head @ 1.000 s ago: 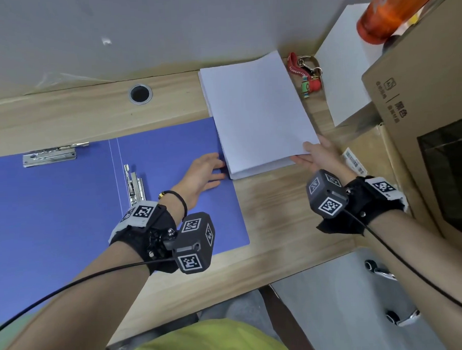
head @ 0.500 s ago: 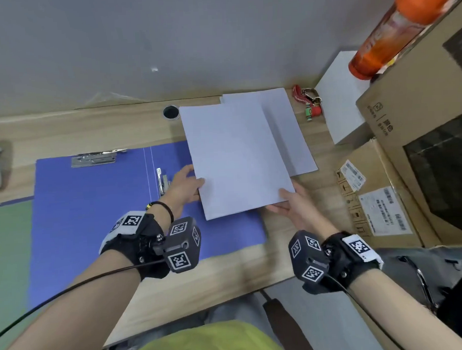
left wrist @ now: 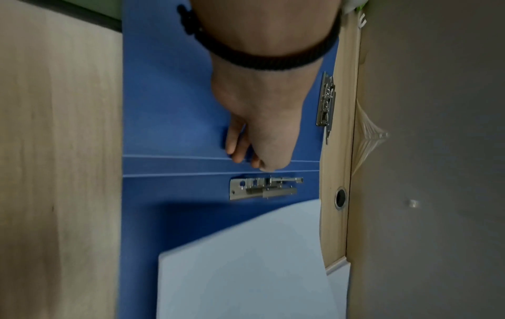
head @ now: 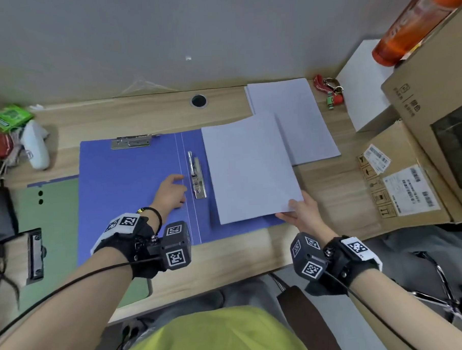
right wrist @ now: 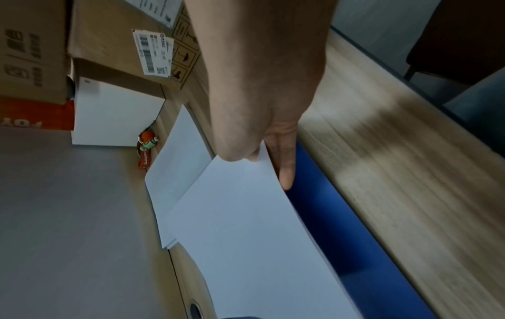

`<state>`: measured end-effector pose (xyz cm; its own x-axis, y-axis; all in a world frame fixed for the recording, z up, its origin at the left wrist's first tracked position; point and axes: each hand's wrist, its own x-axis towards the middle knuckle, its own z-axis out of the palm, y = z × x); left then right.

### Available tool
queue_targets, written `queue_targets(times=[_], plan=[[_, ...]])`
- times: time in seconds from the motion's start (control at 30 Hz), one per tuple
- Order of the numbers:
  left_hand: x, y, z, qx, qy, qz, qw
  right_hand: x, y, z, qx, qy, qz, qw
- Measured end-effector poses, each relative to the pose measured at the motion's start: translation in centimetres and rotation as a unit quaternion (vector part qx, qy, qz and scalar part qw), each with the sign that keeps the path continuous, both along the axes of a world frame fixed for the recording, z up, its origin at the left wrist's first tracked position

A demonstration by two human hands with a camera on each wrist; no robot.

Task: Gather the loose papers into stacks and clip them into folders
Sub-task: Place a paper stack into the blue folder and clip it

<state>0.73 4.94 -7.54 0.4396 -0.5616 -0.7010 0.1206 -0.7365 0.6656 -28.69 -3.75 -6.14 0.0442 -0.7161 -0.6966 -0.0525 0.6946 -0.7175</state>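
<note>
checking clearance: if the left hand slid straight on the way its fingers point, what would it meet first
Probably the metal clip on the open blue folder: the left hand lies on the folder with its fingers towards it, a narrow strip between. Past the clip lies the held paper stack.

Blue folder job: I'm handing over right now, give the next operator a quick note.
Right hand pinches the near corner of a paper bundle, held over the open blue folder's right half.
Left hand rests on the folder beside the spine clip, holding nothing.
Remaining stack lies behind on the desk.
Done: bundle lifted off the stack.
Left: seat it at the clip, clamp, repeat.
</note>
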Motion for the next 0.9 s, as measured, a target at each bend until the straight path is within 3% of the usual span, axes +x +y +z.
queue_targets(times=[0.33,0.9], plan=[[1.4,0.1,-0.5,0.031,0.011,-0.079,0.996,-0.1,-0.3,-0.7,-0.04,0.037,0.025,0.998],[2.0,0.0,-1.4,0.028,0.048,-0.062,0.997,1.7,1.6,-1.7,-0.016,0.018,0.052,0.998]])
